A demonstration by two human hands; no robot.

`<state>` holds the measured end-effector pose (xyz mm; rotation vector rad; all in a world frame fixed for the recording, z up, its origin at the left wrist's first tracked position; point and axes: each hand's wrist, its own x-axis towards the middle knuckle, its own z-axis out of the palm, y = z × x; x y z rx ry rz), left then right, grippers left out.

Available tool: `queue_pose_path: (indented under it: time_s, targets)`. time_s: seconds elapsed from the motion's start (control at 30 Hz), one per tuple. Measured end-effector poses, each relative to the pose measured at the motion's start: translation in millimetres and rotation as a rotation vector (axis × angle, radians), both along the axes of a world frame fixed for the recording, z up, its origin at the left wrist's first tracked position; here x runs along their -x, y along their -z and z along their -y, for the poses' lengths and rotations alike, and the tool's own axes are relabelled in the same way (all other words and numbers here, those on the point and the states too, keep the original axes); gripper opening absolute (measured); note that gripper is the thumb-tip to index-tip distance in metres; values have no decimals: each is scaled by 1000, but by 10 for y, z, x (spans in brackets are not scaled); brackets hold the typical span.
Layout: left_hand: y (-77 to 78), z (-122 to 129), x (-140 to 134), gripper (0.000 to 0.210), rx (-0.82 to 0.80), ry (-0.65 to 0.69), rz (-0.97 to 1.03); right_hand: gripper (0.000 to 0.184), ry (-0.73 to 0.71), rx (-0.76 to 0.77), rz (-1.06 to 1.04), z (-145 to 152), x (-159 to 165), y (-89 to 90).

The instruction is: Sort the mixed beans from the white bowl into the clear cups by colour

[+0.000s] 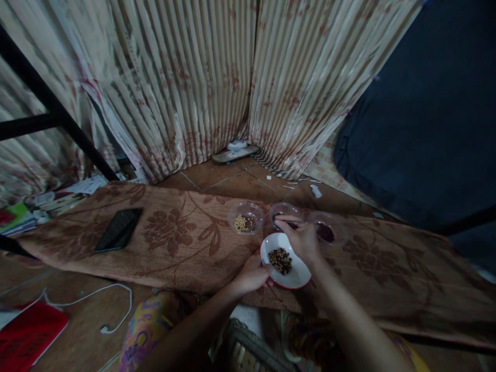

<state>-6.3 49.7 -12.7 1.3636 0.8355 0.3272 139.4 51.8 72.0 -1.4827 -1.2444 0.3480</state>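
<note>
A white bowl (299,276) with a red rim holds a mix of yellowish and dark beans (280,261). My left hand (252,274) grips its left edge, thumb over the rim. My right hand (304,240) is closed in a pinch over the middle clear plastic bowl (285,207); whatever is between its fingertips is too small to make out. That bowl's dark contents are partly covered by the hand. To its left, another clear bowl (259,217) contains yellow beans (243,223). On the right, a third clear bowl (339,231) has dark red beans (324,232).
A brown flowered cloth (201,263) covers the long, narrow table. Toward its left end lies a black phone or tablet (118,230). Behind hang striped curtains (194,77), with a skateboard (235,154) on the tiled floor below. A white cable (130,305) trails on the floor at left.
</note>
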Motion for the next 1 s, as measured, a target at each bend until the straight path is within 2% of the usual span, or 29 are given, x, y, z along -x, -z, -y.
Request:
queue_pose_path:
  time_s: [0.1, 0.17, 0.37, 0.6, 0.8, 1.0]
  targets:
    - [48, -7, -4, 28, -3, -1, 3, 18, -34, -13, -8, -219, 115, -9]
    - [76, -10, -8, 29, 6, 4, 9, 18, -36, -9, 19, -203, 132, -1]
    - [79, 5, -6, 26, 5, -6, 34, 24, 69, 40, 21, 331, -64, 99]
    - [-71, 7, -6, 26, 0, -27, -24, 31, 206, 222, -60, 939, -410, 409]
    - [-41, 3, -10, 19, 0, -17, -29, 31, 129, 357, 57, 1091, -410, 467]
    - [-10, -6, -8, 19, 0, -12, -35, 30, 80, 358, 101, 1055, -360, 484]
